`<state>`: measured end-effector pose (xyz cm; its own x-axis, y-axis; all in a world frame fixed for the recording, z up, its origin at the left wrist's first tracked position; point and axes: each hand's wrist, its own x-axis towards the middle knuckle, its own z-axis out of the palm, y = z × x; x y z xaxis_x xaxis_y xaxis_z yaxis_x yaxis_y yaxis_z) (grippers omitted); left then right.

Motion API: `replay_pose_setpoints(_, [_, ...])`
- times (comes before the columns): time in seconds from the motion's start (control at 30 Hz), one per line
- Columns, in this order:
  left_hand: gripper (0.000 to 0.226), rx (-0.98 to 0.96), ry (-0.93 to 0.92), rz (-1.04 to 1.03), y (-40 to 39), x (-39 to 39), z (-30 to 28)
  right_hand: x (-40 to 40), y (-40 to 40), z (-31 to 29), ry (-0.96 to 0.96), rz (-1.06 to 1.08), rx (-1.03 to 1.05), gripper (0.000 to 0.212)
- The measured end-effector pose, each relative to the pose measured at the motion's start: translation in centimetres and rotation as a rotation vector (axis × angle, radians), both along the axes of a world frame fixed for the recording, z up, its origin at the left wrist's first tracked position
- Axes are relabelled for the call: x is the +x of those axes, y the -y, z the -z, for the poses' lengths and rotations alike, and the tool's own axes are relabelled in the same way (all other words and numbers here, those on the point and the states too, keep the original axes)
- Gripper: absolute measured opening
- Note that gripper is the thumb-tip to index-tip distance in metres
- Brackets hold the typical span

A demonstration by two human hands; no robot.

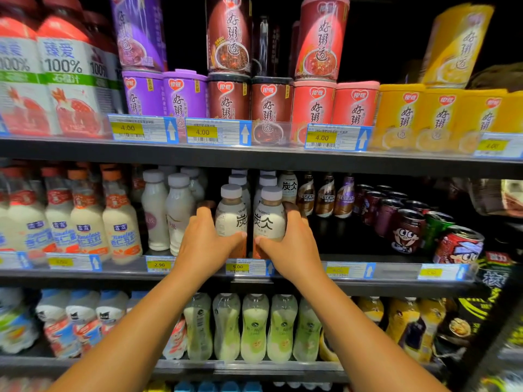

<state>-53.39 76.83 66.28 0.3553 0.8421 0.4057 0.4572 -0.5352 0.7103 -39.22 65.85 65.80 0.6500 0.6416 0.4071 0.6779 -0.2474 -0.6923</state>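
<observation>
The left hand [202, 241] grips one white plastic bottle with a grey cap [231, 215]. The right hand [293, 244] grips its twin bottle [268, 219]; fingers wrap behind, thumbs in front.

The left bottle [230, 219] and the right bottle [268, 222] look like smooth plastic, their pale sleeves matt with a faint sheen; their grey caps [271, 193] are matt plastic; the shelf edge [254, 158] is dark, smooth and matt, seemingly painted metal; the price tags [237, 267] are paper behind a clear glossy plastic strip; the cans [458, 246] to the right are glossy printed metal with shiny rims; the porridge cups [312, 106] above wear glossy film under plastic lids; the green bottles [254, 326] below are translucent, glossy plastic.
</observation>
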Motion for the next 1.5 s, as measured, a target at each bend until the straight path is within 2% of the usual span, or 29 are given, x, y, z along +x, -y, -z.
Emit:
replay_pose_setpoints(0.1, [0.053,0.002,0.065,0.029,-0.1,-0.3,0.4,0.2,0.2,0.2,-0.003,-0.032,0.021,0.045])
replay_pose_setpoints(0.2, [0.054,-0.006,0.087,0.056,-0.2,-0.4,0.7,0.4,0.3,0.4,0.011,-0.061,0.016,0.038])
replay_pose_setpoints(0.33, [0.059,0.017,0.012,0.006,0.5,0.4,0.3,0.3,0.3,0.7,0.038,-0.064,0.014,0.033])
replay_pose_setpoints(0.47, [0.057,-0.005,0.103,0.022,0.4,-0.2,0.5,0.3,0.3,0.9,0.072,-0.065,-0.01,0.033])
replay_pose_setpoints(0.7, [0.037,0.006,0.153,0.081,-0.1,-1.0,1.2,0.2,0.2,0.8,0.087,-0.047,-0.029,0.03])
replay_pose_setpoints(0.87, [0.043,0.002,0.174,0.132,-0.5,-1.2,1.4,0.5,0.2,0.5,0.056,-0.077,-0.072,0.025])
replay_pose_setpoints(1.33, [0.038,0.035,0.135,0.108,-0.2,-1.1,1.4,0.2,0.6,0.1,-0.014,-0.108,-0.076,0.025])
replay_pose_setpoints(1.5, [0.052,0.015,0.156,0.131,-0.1,-1.3,1.3,0.3,1.5,-1.1,-0.1,-0.144,-0.052,0.027])
